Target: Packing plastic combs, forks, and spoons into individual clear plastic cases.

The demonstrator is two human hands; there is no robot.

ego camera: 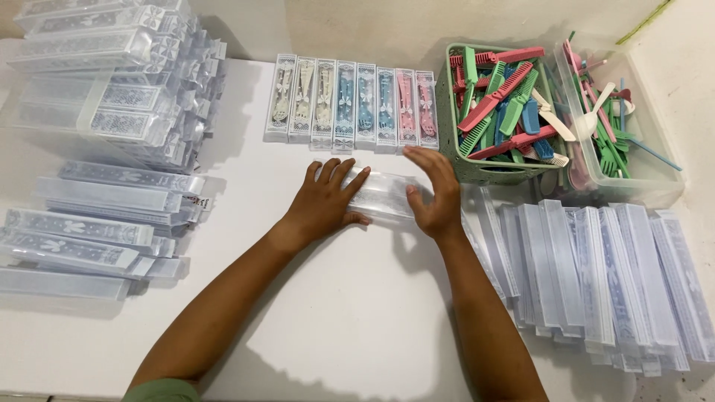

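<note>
A clear plastic sleeve is held flat on the white table, lying crosswise between the two hands, just in front of the row of filled packs. The left hand is laid on the sleeve's left end with the fingers spread and nearly straight, pressing down rather than gripping. The right hand is curled over the right end, the fingers bent around it; whether the thumb is closed under the sleeve cannot be told. The step in hand is judged to be the shaping or opening of an empty sleeve; for a comb or a fork to be slid in, one end would have to be held open and kept steady. Behind the hands, a row of filled packs is set side by side, with cream, blue and pink contents. To the right of it, a green basket is filled with folding combs in pink, green and blue. Beside it, a clear tub is loaded with small forks and spoons in mixed colours. Flat empty sleeves are fanned out at the right, and more sleeves are stacked at the left, with a taller pile behind them.
</note>
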